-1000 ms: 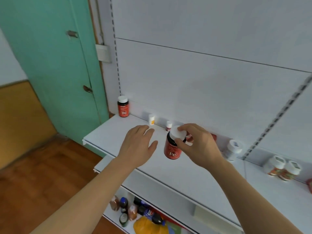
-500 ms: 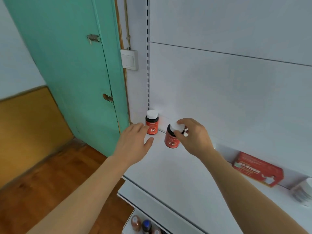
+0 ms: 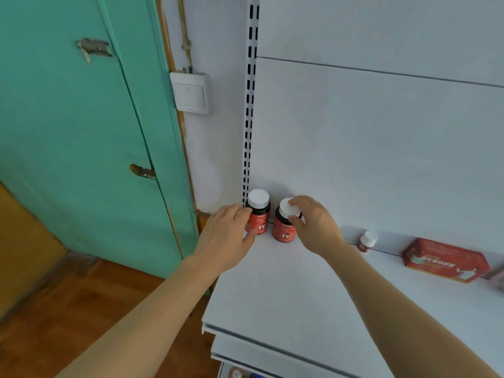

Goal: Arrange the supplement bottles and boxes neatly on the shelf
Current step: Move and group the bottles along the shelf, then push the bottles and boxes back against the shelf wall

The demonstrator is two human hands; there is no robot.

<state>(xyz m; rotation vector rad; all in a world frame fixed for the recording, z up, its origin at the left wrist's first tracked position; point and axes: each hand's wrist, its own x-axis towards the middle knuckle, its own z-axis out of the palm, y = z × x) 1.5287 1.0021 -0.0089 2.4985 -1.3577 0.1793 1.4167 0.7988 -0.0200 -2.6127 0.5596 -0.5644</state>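
Observation:
Two red Fe bottles with white caps stand side by side at the back left corner of the white shelf (image 3: 286, 290). My right hand (image 3: 313, 227) grips the right Fe bottle (image 3: 283, 230) by its cap, fingers curled over the top. My left hand (image 3: 229, 236) has its fingers straight, touching the left side of the left Fe bottle (image 3: 259, 216). Farther right along the back wall stand a small white-capped bottle (image 3: 366, 241) and a red box (image 3: 444, 260) lying flat.
A perforated shelf upright (image 3: 249, 105) runs up the wall behind the bottles. A teal door (image 3: 81, 132) and a wall switch (image 3: 191, 92) are to the left. A lower shelf edge (image 3: 259, 356) juts out below, over a wooden floor (image 3: 68, 309).
My right hand carried the Fe bottle left and set it next to the other one in the corner. My left hand moved along and now touches the corner bottle. The view shifted left.

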